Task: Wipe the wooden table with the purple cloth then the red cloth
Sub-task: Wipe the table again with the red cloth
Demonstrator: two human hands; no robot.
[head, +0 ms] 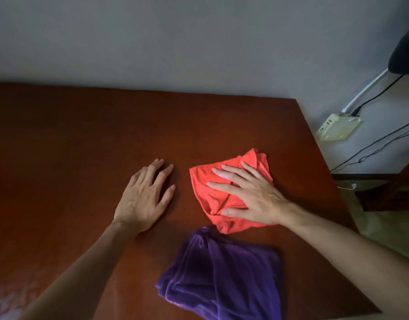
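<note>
The red cloth [208, 195] lies crumpled on the wooden table [83, 135], right of centre. My right hand [247, 195] presses flat on it with fingers spread and straight. My left hand [145, 195] rests flat on the bare wood just left of the red cloth, fingers relaxed, holding nothing. The purple cloth [222, 278] lies bunched near the table's front edge, below the red cloth and apart from both hands.
The table's right edge runs diagonally past the cloths. Beyond it on the floor sit a cream power strip [337, 127] with cables and a dark piece of wooden furniture [390, 192]. A grey wall stands behind the table.
</note>
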